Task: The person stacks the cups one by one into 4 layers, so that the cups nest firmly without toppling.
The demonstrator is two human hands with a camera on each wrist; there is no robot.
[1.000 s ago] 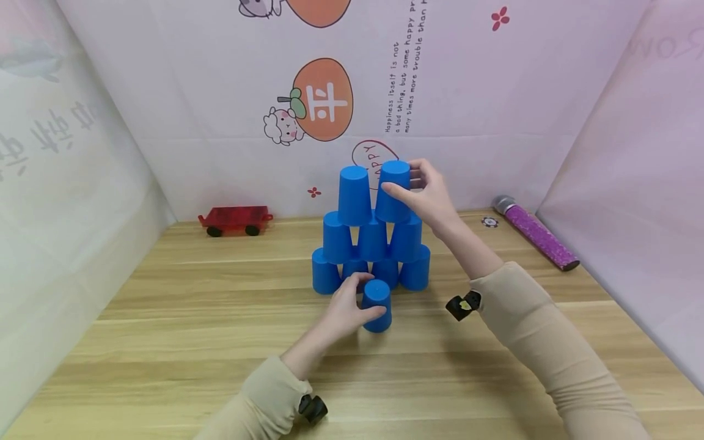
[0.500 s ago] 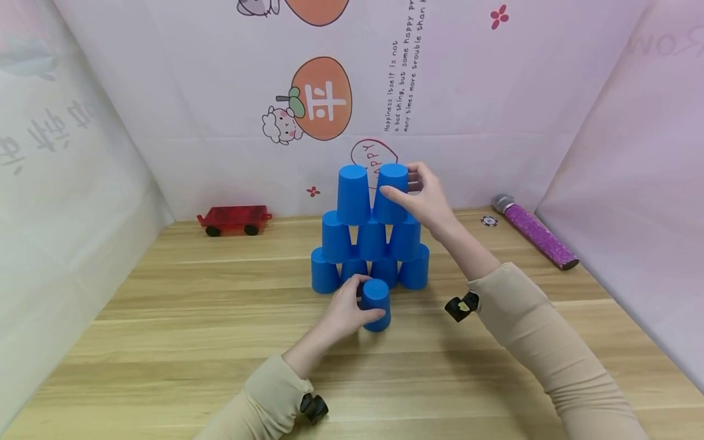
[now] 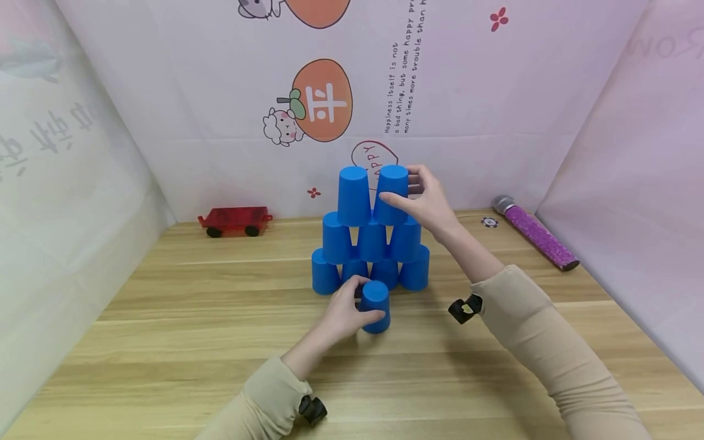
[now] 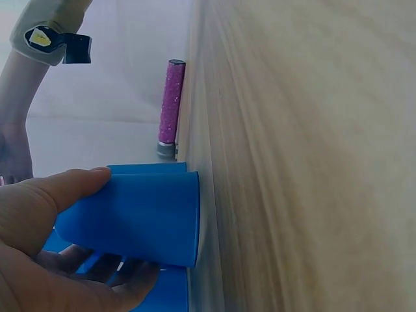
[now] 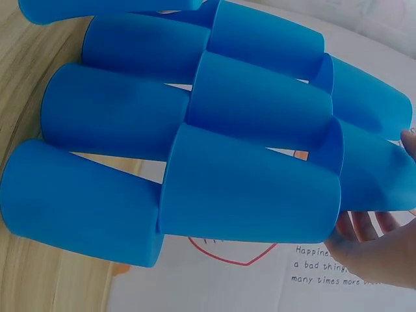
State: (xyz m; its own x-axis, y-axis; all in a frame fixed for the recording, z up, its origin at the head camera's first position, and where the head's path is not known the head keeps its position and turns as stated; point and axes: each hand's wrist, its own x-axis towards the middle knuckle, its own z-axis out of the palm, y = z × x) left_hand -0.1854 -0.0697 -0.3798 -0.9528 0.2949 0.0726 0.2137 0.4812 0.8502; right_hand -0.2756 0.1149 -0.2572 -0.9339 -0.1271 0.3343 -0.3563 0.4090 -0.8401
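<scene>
Blue cups stand upside down in a stepped stack: several in the bottom row, three in the middle row, two on top. My right hand grips the top right cup, thumb in front and fingers around its far side; beside it stands the top left cup. In front of the stack, my left hand holds a single upside-down cup at the tabletop. The left wrist view shows thumb and fingers on opposite sides of this cup. In the right wrist view, the right hand is partly cut off.
A red toy wagon sits at the back left of the wooden table. At the back right lie a purple glittery microphone and a small round chip. A printed white cloth hangs behind the stack.
The top right cup has come down slightly and a little to the left with my right hand, level with its neighbour. My left hand and its cup stay almost still.
</scene>
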